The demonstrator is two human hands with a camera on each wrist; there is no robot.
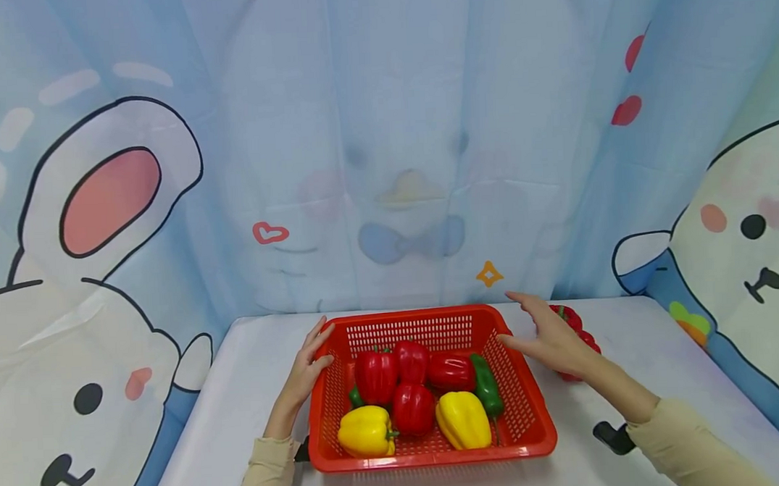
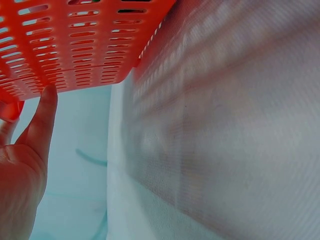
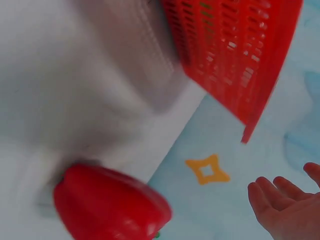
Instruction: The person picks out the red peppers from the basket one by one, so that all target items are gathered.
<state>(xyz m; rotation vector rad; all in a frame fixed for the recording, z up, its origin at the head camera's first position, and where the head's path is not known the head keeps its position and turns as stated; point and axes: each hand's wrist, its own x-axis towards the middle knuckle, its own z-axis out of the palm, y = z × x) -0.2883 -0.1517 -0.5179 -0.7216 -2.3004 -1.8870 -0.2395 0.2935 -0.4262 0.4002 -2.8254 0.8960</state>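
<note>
A red plastic basket with slotted walls stands on the white table. It holds several red bell peppers, two yellow bell peppers and a long green pepper. My left hand rests against the basket's left rim with fingers mostly straight. In the left wrist view, one finger touches the outer wall below the rim. Beside the right rim, my right hand is spread with nothing in it. The right wrist view shows its fingers loosely extended, apart from the basket.
More red bell peppers sit on the table just right of the basket, partly behind my right hand; one red pepper shows close up in the right wrist view. A printed blue curtain hangs behind the table.
</note>
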